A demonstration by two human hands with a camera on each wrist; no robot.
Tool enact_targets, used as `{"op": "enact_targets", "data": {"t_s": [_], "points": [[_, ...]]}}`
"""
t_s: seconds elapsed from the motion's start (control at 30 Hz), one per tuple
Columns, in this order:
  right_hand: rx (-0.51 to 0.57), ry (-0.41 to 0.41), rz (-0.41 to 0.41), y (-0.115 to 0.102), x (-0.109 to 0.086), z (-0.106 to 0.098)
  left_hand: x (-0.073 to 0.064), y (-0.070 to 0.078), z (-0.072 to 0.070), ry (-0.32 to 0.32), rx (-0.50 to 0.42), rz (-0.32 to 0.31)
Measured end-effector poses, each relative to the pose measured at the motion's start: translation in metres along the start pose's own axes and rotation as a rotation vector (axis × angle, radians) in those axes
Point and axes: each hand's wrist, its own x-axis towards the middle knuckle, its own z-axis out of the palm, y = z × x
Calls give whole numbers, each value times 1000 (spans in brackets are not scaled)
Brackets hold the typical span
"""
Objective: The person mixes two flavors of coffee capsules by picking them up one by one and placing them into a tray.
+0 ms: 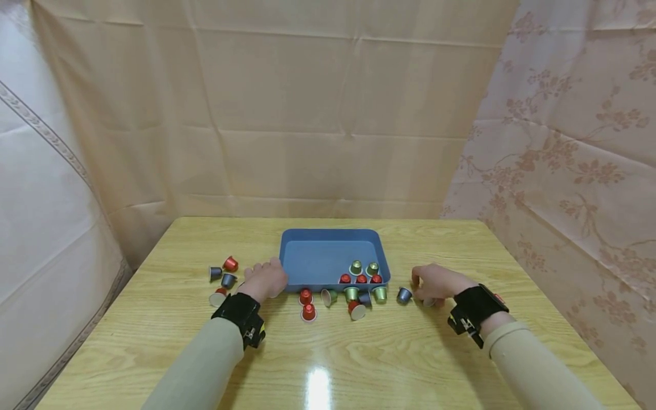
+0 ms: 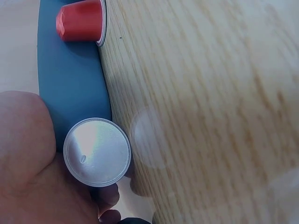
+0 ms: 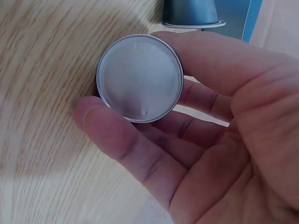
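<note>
My left hand [image 1: 265, 279] is at the front left corner of the blue tray [image 1: 328, 250]. In the left wrist view its curled fingers hold a coffee capsule [image 2: 97, 152], silver lid toward the camera; the capsule's coloured body is hidden. Right of the tray, my right hand [image 1: 441, 282] pinches another coffee capsule [image 3: 140, 78] between thumb and finger, low over the table. That capsule also shows its silver lid, and its body colour is hidden. Beside the right hand stands a dark blue capsule [image 1: 404, 295]. Inside the tray are green capsules [image 1: 356, 267] and red capsules [image 1: 361, 279], at the right.
Along the tray's front edge lie several loose capsules: red ones [image 1: 308, 311], green ones [image 1: 380, 294] and a dark blue one [image 1: 365, 299]. Left of my left hand are red [image 1: 230, 263] and dark capsules [image 1: 215, 273]. A beige cloth [image 1: 328, 114] hangs behind the wooden table [image 1: 389, 364].
</note>
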Motion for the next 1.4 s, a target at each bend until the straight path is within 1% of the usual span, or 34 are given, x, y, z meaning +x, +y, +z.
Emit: {"op": "enact_targets", "data": {"t_s": [0.2, 0.43, 0.5, 0.6, 0.7, 0.83, 1.0, 1.2, 1.4], "points": [[-16, 13, 0, -1, 0, 0, 0, 0, 0, 1, 3, -1], [-56, 16, -16, -2, -1, -1, -1, 1, -1, -3, 5, -4], [-82, 21, -29, 0, 0, -1, -1, 1, -1, -6, 7, -4], [-147, 50, -63, 2, 2, -3, -1, 1, -1, -8, 6, -2], [-233, 101, -119, 5, 5, -6, -1, 0, -1, -11, 5, 0], [-277, 173, -183, 8, 8, -9, -1, 0, -1, -13, 5, 1], [-278, 244, -252, 5, 10, -13, -2, 1, -2, -14, 10, -1], [-269, 319, -338, -4, 11, -19, -1, 1, -1, -10, 14, -4], [-260, 345, -352, -14, 16, -22, -1, 1, -1, 10, 22, 0]]}}
